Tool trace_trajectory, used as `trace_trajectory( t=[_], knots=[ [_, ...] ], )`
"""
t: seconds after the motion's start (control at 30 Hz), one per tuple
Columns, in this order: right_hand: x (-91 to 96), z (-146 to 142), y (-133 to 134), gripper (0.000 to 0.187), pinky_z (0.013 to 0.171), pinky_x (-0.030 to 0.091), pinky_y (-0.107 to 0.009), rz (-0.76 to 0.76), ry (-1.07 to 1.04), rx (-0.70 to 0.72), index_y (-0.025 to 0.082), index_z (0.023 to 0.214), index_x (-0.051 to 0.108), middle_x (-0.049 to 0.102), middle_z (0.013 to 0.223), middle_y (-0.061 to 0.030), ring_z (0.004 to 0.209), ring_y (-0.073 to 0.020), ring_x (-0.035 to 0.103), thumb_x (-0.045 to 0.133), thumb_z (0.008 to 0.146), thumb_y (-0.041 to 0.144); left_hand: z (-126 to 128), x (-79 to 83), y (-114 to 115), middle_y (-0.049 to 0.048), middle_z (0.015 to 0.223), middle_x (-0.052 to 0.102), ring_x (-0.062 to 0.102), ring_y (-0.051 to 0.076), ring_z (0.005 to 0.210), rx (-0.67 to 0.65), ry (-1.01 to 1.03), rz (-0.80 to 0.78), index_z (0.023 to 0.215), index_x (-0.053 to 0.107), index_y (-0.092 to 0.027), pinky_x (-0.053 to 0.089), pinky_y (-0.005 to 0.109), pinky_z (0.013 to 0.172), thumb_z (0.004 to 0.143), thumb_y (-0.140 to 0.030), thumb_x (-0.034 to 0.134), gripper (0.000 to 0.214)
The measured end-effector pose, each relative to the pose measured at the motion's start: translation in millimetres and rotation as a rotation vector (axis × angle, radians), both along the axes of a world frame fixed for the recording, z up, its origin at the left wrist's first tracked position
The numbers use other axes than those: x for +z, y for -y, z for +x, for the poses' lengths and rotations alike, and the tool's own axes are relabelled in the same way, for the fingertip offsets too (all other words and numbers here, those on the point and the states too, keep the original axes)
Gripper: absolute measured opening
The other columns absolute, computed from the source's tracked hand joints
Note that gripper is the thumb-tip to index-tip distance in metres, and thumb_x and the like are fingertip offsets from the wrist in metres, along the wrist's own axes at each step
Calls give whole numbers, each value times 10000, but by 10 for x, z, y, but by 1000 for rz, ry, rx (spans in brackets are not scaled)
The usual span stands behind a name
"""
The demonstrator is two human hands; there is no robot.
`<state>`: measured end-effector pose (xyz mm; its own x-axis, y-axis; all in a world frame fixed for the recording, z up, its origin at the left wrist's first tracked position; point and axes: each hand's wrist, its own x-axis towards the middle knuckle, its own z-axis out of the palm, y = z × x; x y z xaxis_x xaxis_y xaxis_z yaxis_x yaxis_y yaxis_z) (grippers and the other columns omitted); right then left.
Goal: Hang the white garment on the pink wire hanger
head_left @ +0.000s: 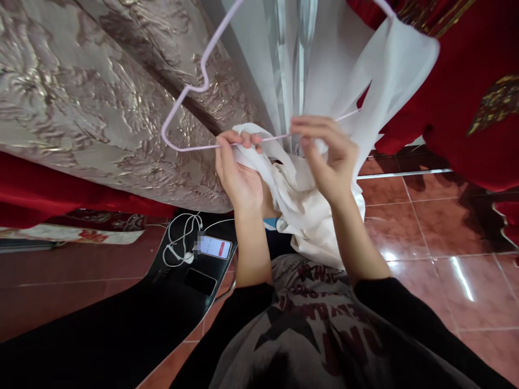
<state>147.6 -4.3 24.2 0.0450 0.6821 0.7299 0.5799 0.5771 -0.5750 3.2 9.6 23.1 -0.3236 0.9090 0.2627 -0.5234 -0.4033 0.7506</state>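
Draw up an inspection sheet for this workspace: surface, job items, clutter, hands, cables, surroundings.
Surface: black surface, lower left.
Job items: pink hanger, with white cloth draped over its far-right end and bunched below the bar.
Clutter: lit phone and dark-screened phone on the black surface.
Hands: left hand grips the bar and some cloth; right hand is at the bar, blurred, grip unclear.
Cables: white cable looped beside the lit phone; connection unclear.
Surroundings: shiny patterned fabric, red fabric, reddish tiled floor.
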Motion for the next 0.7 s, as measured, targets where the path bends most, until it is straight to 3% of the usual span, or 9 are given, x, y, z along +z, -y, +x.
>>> trace_trajectory(
  t=[0.1,0.17,0.2,0.23,0.27,0.33,0.47,0.57,0.7],
  knots=[
    [60,179,105,279,1216,427,-429,244,-415,-340,196,1213,619,585,1369,-84,1381,-200,529,532,995,348,65,3,44,45,756,495,628,218,837,29,-13,-24,777,473,-240,496,342,710,1085,-392,419,348],
    [-25,391,79,533,1296,306,-456,229,-530,-427,183,1381,529,433,1535,-108,1517,-242,377,676,904,372,113,6,77,40,745,455,604,213,807,43,-10,-13,766,448,-239,492,326,665,1080,-391,419,350],
    [-101,502,39,666,1308,278,-467,163,-519,-382,202,1433,479,351,1593,-110,1561,-263,301,730,855,416,135,6,89,37,743,439,593,209,796,41,-3,0,763,444,-237,488,315,647,1076,-387,429,347],
    [-190,602,-12,756,1287,320,-469,92,-493,-253,234,1445,451,347,1591,-115,1548,-270,326,772,803,473,153,6,98,36,741,429,584,205,785,37,8,13,761,445,-234,482,306,632,1072,-384,441,346],
    [-282,679,-66,760,1239,391,-481,11,-461,-101,238,1422,453,417,1534,-132,1481,-272,427,759,793,534,167,5,102,35,740,423,578,200,774,32,23,20,758,450,-232,477,298,621,1070,-380,452,346],
    [-446,745,-160,699,1163,469,-494,-133,-430,15,229,1381,467,522,1413,-130,1348,-249,554,718,819,559,180,2,101,32,733,416,574,190,748,22,57,22,749,463,-227,467,285,604,1068,-372,466,350],
    [-602,644,-202,646,1041,548,-433,-148,-452,-44,241,1341,483,581,1278,-92,1159,-194,630,742,808,497,143,2,92,25,726,417,583,181,732,18,93,7,741,476,-219,462,273,595,1062,-388,494,363],
    [-630,609,-162,466,992,556,-417,-198,-455,-77,223,1241,561,608,1120,-68,1047,-169,633,659,875,494,86,3,93,36,729,454,606,205,767,51,11,-54,734,467,-226,484,296,631,1060,-420,488,379],
    [-648,680,-123,425,1127,472,-476,-121,-351,-197,212,1193,602,567,1198,-74,1216,-198,566,646,886,503,51,-1,82,37,733,450,603,219,779,67,-14,-65,745,454,-234,493,306,634,1050,-438,494,368]
  ],
)
